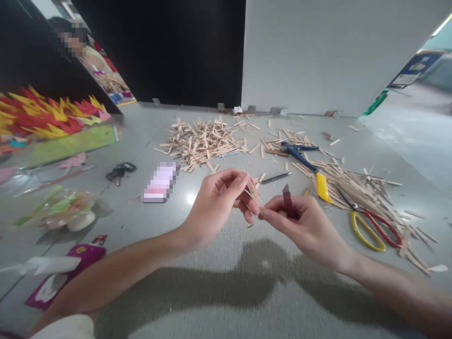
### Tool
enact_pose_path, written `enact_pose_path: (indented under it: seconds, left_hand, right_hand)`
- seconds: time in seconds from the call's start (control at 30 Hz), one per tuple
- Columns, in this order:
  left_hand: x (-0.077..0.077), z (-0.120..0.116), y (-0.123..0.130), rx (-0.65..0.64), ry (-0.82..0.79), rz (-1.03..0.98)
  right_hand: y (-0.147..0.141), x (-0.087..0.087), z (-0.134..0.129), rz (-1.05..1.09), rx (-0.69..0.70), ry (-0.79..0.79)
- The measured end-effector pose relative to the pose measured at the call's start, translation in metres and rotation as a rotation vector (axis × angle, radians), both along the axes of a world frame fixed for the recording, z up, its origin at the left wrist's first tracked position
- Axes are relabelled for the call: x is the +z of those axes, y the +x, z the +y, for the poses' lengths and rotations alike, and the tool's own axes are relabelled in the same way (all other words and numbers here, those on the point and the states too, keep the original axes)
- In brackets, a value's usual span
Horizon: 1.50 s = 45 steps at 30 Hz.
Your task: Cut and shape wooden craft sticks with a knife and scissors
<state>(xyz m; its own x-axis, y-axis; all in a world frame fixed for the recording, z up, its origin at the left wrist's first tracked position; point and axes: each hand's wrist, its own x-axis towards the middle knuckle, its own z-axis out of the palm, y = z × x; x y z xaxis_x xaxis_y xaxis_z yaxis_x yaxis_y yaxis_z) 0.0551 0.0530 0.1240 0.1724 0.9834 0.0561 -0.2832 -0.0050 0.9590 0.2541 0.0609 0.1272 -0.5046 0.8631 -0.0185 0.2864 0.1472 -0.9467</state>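
My left hand (226, 195) is closed, pinching small joined strips of thin wood (253, 190) between thumb and fingers. The lower end of this wood meets the fingertips of my right hand (300, 216), which is closed too, thumb against forefinger. Tucked upright in the right fingers is a dark red, flat piece with a grey slanted tip (288, 200), like a small blade. Just behind the hands lies a dark pen (276, 178). Shadows of both hands fall on the grey floor (212, 301).
A heap of short wooden sticks (201, 141) lies ahead. To the right are blue-handled pliers (300, 153), a yellow cutter (322, 187), scissors (370, 226) and longer strips. A phone (160, 182), keys (120, 173) and folded paper pieces (52, 115) are leftward. Panels stand behind; another person (90, 56) is beyond.
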Motion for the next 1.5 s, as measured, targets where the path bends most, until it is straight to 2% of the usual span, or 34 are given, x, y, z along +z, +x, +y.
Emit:
enact_pose_path:
  seconds: [0.17,0.43,0.8,1.23,1.5]
  left_hand:
    - [0.013,-0.005,0.004,-0.027,0.066,-0.068]
    - [0.020,-0.019,0.004,-0.070,0.089,0.022]
    - [0.020,-0.024,0.006,-0.114,0.087,0.030]
    - [0.019,-0.022,0.007,-0.179,0.058,-0.063]
    - [0.017,-0.021,0.005,-0.191,0.066,-0.022]
  right_hand:
    - [-0.005,0.014,-0.007,0.080,-0.046,0.067]
    - [-0.005,0.014,-0.017,0.099,-0.089,0.105]
    - [-0.002,0.015,-0.021,0.065,-0.121,0.180]
    - [-0.002,0.011,-0.021,0.079,-0.106,0.199]
    - [0.000,0.011,-0.019,0.062,-0.086,0.171]
